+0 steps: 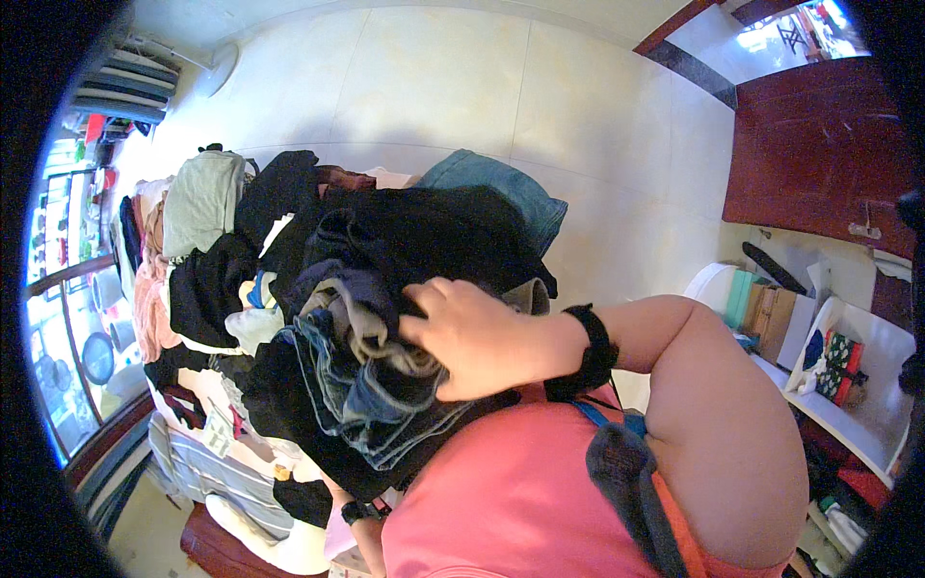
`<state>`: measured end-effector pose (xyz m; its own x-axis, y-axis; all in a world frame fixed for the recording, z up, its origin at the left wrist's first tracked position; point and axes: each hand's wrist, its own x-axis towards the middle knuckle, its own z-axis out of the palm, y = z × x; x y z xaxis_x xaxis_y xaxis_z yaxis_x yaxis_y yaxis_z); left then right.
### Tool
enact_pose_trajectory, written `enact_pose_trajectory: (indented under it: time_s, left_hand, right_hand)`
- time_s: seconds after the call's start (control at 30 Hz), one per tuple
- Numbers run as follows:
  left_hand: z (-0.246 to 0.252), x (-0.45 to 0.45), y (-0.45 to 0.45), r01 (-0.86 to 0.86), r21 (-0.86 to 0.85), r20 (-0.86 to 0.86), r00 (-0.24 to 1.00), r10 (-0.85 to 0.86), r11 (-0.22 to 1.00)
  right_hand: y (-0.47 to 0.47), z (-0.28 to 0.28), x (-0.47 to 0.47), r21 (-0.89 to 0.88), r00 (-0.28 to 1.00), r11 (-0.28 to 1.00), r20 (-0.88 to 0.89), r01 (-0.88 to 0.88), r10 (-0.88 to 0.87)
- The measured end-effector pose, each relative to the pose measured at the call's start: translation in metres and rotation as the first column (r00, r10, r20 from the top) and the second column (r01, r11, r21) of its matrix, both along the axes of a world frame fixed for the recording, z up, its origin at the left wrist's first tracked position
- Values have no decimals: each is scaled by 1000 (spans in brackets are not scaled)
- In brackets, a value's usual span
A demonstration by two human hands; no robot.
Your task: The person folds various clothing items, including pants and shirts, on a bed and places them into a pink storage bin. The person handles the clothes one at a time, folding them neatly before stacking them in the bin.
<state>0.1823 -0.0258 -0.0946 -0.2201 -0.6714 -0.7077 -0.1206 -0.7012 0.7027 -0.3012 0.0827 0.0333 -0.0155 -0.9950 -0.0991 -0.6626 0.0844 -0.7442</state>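
My right hand, a black band round its wrist, lies on the heap with its fingers curled into a greyish-beige garment; the fingertips are partly hidden, so its hold is unclear. Just below the fingers are crumpled blue jeans with pale seams. Black clothing spreads behind the hand, over a folded teal-blue denim piece. My left forearm, wearing a dark watch, reaches in at the bottom; the left hand itself is hidden beneath black cloth.
Folded grey cloth, black garments and pink clothing lie at the left. A striped blue-grey cloth is at lower left, near a dark red wooden edge. Dark red cabinet doors and a white shelf stand right.
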Motion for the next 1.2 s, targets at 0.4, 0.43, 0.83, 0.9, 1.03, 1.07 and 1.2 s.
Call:
enact_pose_trajectory:
  time_s: [0.4, 0.43, 0.83, 0.9, 1.03, 1.07, 1.2]
  left_hand:
    - [-3, -17, 5, -17, -29, -73, 997, 15, 999]
    - [-4, -15, 7, -32, -33, -78, 997, 30, 999]
    - [-10, -21, 12, -206, 34, -44, 977, 207, 978]
    - [-2, -29, 18, -78, -149, -4, 997, 79, 986]
    - [11, -44, 20, -294, -7, 83, 952, 294, 956]
    - [13, -46, 19, -281, -16, 166, 946, 279, 960]
    - [18, -52, 16, -321, 29, 80, 945, 317, 947]
  right_hand:
    - [-58, -116, -110, 436, 524, 897, 750, 67, -403]
    - [-60, -121, -113, 449, 548, 893, 741, 26, -388]
    - [-51, -89, -106, 268, 709, 960, 660, 87, -248]
    - [-39, -78, -101, 267, 763, 956, 591, 121, -262]
    - [-26, -68, -104, 213, 858, 976, 509, -46, -71]
    - [-26, -68, -105, 139, 881, 987, 473, -86, 10]
    - [-37, -74, -103, 383, 740, 924, 618, 12, -265]
